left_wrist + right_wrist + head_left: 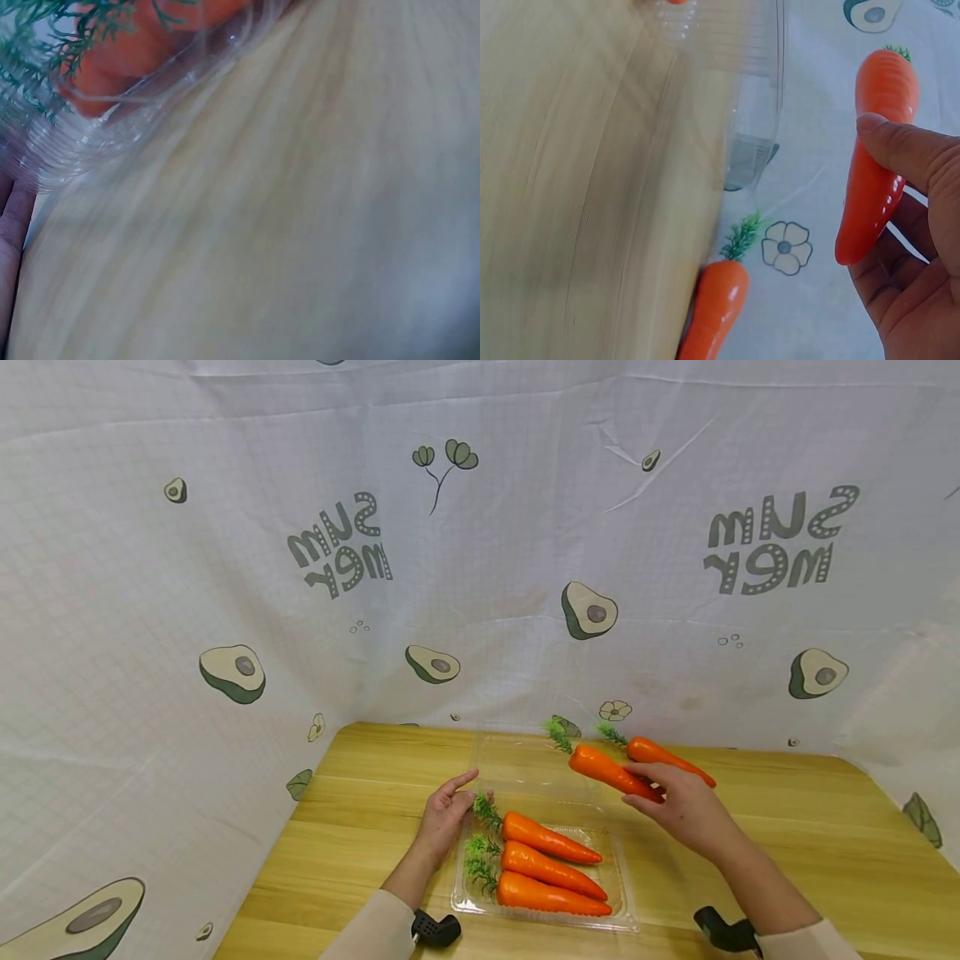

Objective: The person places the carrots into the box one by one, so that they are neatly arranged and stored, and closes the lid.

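My right hand pinches an orange toy carrot near its narrow end, thumb on one side and fingers behind. The carrot is raised, its green leafy top pointing to the back left; in the right wrist view the held carrot shows almost whole. A clear plastic clamshell box lies with its lid folded back. Inside, three carrots lie side by side, leaves to the left. My left hand rests at the box's back left corner, index finger extended; some of its fingers are hidden.
Another carrot lies at the back edge of the wooden table, right of the lid. Behind the table hangs a white curtain printed with avocados. Black wrist devices, one at the left and one at the right, sit by the sleeves.
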A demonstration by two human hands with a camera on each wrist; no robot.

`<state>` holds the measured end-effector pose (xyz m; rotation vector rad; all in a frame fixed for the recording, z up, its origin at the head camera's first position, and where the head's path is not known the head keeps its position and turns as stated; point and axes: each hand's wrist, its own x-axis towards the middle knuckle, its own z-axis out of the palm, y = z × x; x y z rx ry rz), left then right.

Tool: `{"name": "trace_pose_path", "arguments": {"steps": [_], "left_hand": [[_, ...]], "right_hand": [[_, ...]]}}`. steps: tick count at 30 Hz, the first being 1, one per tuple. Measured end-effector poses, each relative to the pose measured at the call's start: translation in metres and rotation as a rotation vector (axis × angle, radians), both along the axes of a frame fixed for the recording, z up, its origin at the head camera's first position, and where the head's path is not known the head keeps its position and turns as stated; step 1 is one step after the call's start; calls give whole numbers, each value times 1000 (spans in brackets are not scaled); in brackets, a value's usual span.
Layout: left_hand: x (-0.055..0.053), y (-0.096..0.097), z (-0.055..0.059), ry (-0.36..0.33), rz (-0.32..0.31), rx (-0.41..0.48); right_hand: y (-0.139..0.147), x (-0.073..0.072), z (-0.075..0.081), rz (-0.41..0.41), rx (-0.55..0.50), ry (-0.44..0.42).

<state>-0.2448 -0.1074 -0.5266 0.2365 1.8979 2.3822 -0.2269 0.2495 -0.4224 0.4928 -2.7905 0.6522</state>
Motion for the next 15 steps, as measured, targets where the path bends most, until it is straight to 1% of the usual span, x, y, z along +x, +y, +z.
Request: {"name": "trace_pose_path", "arguments": {"steps": [3, 9, 15], "left_hand": [[0, 0, -1, 5, -14, 12], [-1, 0, -1, 7, 3, -8], [0, -1, -1, 3, 19, -32]], "right_hand": [[-3, 4, 2, 14, 0, -5], [-10, 10, 3, 51, -3, 18], [-18, 19, 0, 87, -29, -6]]}}
